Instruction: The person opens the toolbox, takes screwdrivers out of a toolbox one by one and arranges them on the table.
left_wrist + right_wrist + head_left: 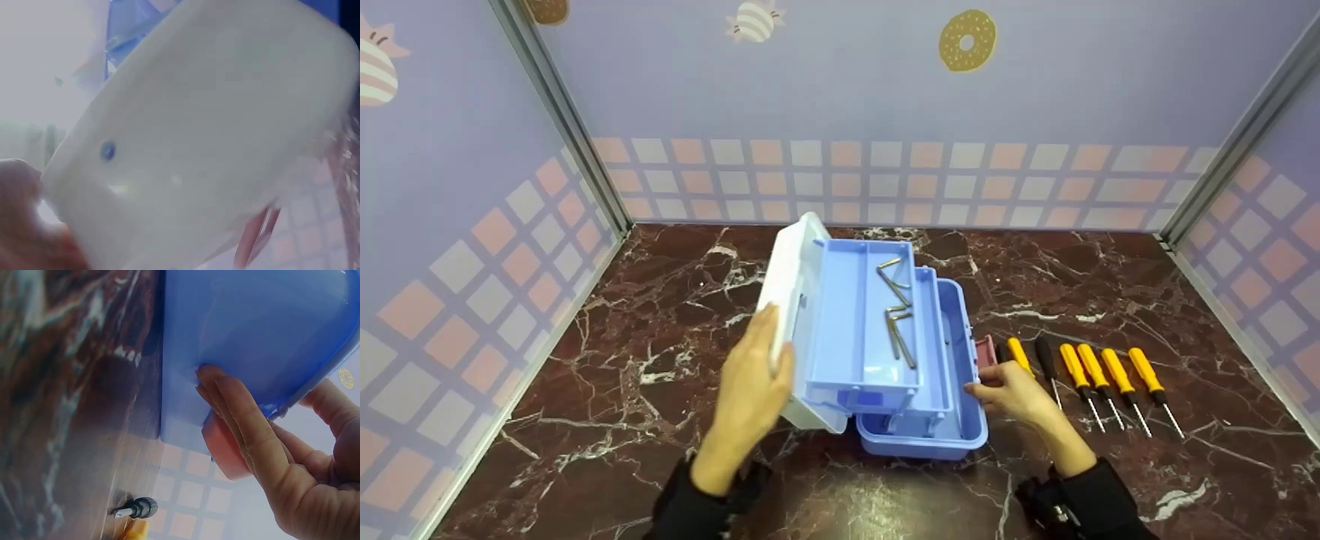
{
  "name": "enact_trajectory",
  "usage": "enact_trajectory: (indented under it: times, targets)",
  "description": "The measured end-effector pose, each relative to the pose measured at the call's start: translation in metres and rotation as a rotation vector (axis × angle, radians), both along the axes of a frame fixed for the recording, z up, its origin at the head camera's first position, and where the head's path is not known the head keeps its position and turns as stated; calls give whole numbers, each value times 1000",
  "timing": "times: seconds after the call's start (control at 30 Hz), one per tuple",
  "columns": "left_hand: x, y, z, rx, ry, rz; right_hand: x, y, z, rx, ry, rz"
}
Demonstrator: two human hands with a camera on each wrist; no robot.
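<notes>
A blue toolbox (pixel 919 448) stands on the dark marbled table with its white lid (pixel 789 262) tilted up on the left and its stepped trays (pixel 840 322) spread out. Several L-shaped hex keys (pixel 895 283) lie in the top tray's right compartment. My left hand (pixel 746 386) grips the lid's outer side, thumb and fingers apart around it; the lid (pixel 225 112) fills most of the left wrist view. At the box's right wall, my right hand (pixel 1020 394) holds the rim, thumb on top and fingers (pixel 253 422) along the outside, beside a pink latch (pixel 225 447).
Right of the box lies a row of screwdrivers: several with yellow handles (pixel 1145 370) and a dark-handled screwdriver (pixel 1044 355). Their shafts point toward the front. Patterned wall panels (pixel 840 90) enclose the table at the back and both sides.
</notes>
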State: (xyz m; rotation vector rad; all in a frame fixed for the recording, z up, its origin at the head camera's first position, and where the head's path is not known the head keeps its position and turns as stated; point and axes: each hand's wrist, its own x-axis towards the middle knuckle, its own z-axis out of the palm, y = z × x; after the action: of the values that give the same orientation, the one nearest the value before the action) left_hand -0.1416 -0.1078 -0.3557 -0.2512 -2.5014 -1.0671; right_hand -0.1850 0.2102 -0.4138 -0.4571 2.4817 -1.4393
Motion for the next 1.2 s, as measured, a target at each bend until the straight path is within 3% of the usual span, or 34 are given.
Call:
enact_trajectory:
  times: [0.13, 0.23, 0.43, 0.8, 0.93, 1.1, 1.2]
  targets:
    - [-2, 20, 4, -123, 150, 20, -3, 3, -5, -16, 0, 1]
    - [-3, 32, 7, -181, 212, 26, -8, 8, -16, -30, -3, 0]
    - [-3, 55, 14, -319, 199, 50, -13, 13, -27, -37, -8, -9]
    - [1, 97, 21, -567, 193, 70, -14, 14, -23, -136, -124, 8]
    - [1, 109, 21, -637, 198, 68, -13, 14, -19, -114, -142, -13]
    - [1, 118, 19, -703, 216, 70, -4, 15, -2, 51, 55, -140]
    - [1, 123, 18, -730, 236, 72, 5, 14, 15, 45, 167, -213]
